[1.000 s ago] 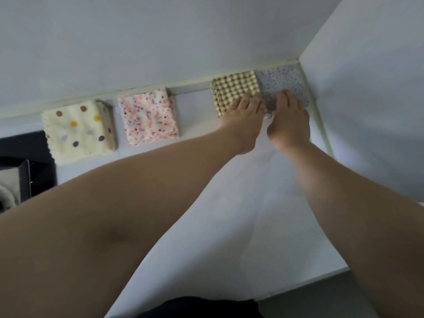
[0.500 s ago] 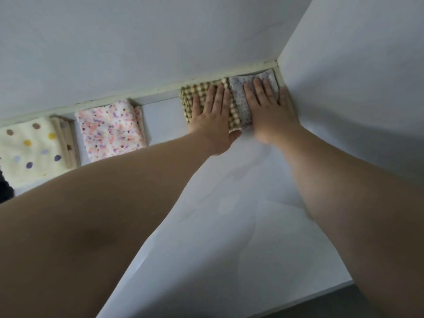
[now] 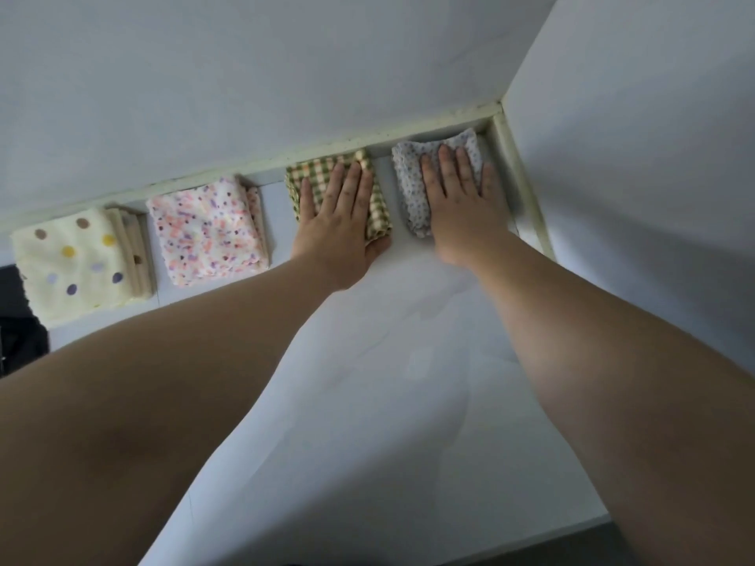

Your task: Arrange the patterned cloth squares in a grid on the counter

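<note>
Checked cloth: we are pressing our left hand [image 3: 339, 226] flat on the green-checked square [image 3: 378, 206] at the back edge of the counter [image 3: 367, 402], fingers straight and close together.
Dotted cloth: our right hand [image 3: 461, 206] is lying flat on the grey dotted square [image 3: 408, 177] in the back right corner, fingers straight and slightly spread.
Spacing: the two squares are sitting just apart.
Row: the pink speckled square [image 3: 208, 234] and the cream polka-dot square [image 3: 69, 263] are lying further left along the wall [image 3: 286, 75].

White desk [image 3: 367, 402] carries four folded cloths: checked cloth [image 3: 316, 170] under left fingers [image 3: 333, 185], grey dotted cloth [image 3: 408, 177] under right fingers [image 3: 447, 165], pink speckled cloth [image 3: 204, 230] and polka-dot cloth [image 3: 69, 263] left of both.
</note>
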Motion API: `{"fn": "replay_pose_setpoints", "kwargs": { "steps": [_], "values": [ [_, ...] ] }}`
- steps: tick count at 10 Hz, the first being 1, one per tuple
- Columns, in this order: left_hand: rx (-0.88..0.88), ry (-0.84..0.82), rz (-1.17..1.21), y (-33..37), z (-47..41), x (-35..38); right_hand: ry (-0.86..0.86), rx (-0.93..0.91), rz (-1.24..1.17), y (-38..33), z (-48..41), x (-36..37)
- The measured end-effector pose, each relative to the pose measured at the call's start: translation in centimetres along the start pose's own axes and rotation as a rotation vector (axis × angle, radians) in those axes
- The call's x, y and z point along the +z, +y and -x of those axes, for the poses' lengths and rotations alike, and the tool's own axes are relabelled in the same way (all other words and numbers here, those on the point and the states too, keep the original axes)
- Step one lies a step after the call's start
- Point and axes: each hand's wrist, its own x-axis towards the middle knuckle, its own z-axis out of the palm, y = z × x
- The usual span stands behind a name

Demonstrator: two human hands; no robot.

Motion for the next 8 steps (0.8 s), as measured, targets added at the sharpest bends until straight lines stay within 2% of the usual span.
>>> {"fn": "replay_pose_setpoints", "kwargs": {
  "steps": [4,6,7,8],
  "values": [
    [0.016,-0.022,-0.014,-1.2,1.0,0.1,-0.052,-0.013,0.000,-1.8,-0.6,-0.3],
    [0.011,-0.130,0.013,-1.1,0.5,-1.8,-0.059,-0.023,0.018,-1.6,-0.4,-1.0],
    [0.053,-0.123,0.007,-0.8,1.6,-4.1,0.022,0.006,-0.054,-2.1,0.8,-2.8],
    [0.052,-0.063,0.045,-0.7,4.7,-4.6,0.186,-0.010,-0.199,-4.2,3.8,-3.5]
  ]
}}
